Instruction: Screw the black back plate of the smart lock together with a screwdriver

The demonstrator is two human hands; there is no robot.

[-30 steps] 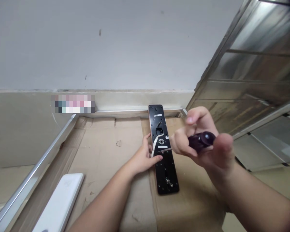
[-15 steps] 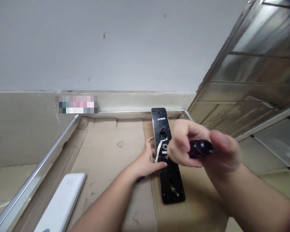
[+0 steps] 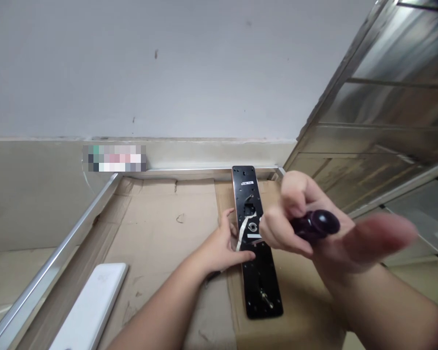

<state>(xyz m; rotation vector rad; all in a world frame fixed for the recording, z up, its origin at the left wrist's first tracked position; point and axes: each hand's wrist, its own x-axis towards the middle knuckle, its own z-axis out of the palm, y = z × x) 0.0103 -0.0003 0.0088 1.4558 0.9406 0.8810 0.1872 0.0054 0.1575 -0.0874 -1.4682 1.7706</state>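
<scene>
A long black panel (image 3: 264, 277), which looks like the back of a door lock plate, lies on cardboard with screw holes, a square opening and a small metal fitting facing up. A white ribbon cable (image 3: 242, 231) curves out over its left edge. My left hand (image 3: 226, 250) grips that edge at mid-length, thumb on top and fingers curled at the side. Over the panel's right side, my right hand (image 3: 324, 253) is closed round a dark purple handle (image 3: 324, 223), apparently a screwdriver's, seen end-on. Its thumb sticks out to the right; the tool's shaft and tip are hidden.
Brown cardboard (image 3: 168, 233) covers the worktop, edged by a metal rim (image 3: 58, 255). A long white panel (image 3: 91, 304) rests at the lower left. A blurred-out item (image 3: 115, 159) sits at the back rim. Beyond stands a wall (image 3: 190, 73); shiny metal panels (image 3: 390, 107) rise at right.
The black panel has shifted slightly right and toward me, with my left hand still on it. My right hand has moved right, and its thumb has swung off the handle, outward.
</scene>
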